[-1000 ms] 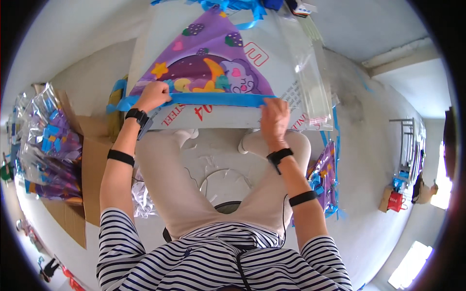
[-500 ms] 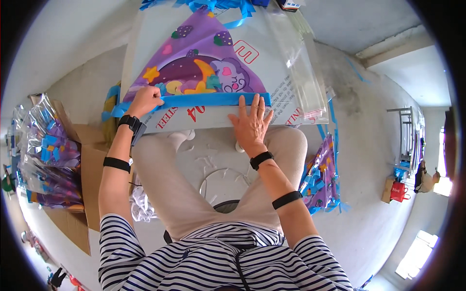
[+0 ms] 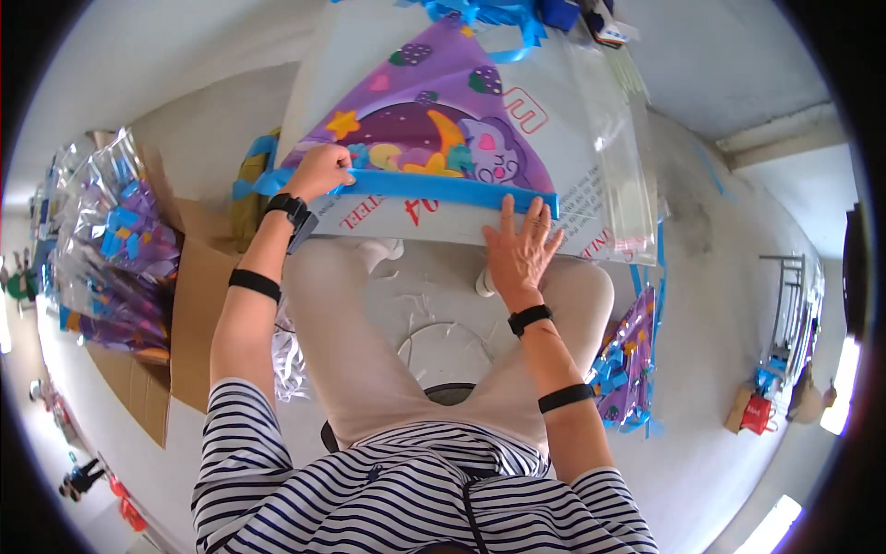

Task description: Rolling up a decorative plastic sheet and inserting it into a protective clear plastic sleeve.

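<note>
left hand (image 3: 321,172) is pinching the blue strip (image 3: 434,187), right hand (image 3: 519,251) is resting loose, splayed fingertips farther along it, and the purple pennant (image 3: 445,74) is lying just beyond both hands' fingers!

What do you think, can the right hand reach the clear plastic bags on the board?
Yes, probably. The right hand is spread open, gripping nothing, its fingertips at the blue ribbon. The clear plastic bags lie to its right, and only flat white board seems to be between.
</note>
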The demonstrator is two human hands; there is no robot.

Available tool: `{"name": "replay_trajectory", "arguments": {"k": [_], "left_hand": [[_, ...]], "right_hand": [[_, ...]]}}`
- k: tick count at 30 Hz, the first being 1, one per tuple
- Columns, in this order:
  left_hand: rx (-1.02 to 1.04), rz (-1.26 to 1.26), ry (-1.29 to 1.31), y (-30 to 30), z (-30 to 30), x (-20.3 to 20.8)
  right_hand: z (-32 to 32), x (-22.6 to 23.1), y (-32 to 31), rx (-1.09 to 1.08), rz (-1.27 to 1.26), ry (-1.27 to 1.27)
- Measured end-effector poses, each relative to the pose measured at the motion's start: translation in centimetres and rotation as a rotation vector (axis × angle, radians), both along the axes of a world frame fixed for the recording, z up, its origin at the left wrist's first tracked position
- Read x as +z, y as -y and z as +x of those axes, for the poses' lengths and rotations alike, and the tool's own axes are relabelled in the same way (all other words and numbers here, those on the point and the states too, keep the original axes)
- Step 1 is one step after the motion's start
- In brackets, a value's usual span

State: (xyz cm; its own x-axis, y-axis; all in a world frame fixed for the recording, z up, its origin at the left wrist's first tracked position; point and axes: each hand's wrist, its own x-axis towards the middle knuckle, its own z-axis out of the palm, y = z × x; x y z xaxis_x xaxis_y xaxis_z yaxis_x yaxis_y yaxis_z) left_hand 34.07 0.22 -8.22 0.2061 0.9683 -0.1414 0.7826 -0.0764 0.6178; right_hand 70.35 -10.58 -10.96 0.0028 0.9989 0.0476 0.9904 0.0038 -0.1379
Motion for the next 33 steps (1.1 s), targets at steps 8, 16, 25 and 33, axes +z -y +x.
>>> {"name": "replay_trajectory", "arguments": {"k": [8,16,25,33], "left_hand": [[0.038,0.628,-0.284,4.9,3.9,2.7],[-0.066,0.406,-0.349,11.4,12.4,-0.6],[0.094,0.444,-0.331,11.2,10.1,-1.7],[0.159,0.461,-0.268,11.6,10.3,-2.8]], "right_hand": [[-0.1,-0.1,0.0,0.008,0.001,0.061],[-0.3,0.4,-0.3,0.026,-0.023,0.052],[0.0,0.0,-0.3,0.046,0.012,0.102],[-1.7,2.5,-3.1,0.069,0.107,0.154]]}}
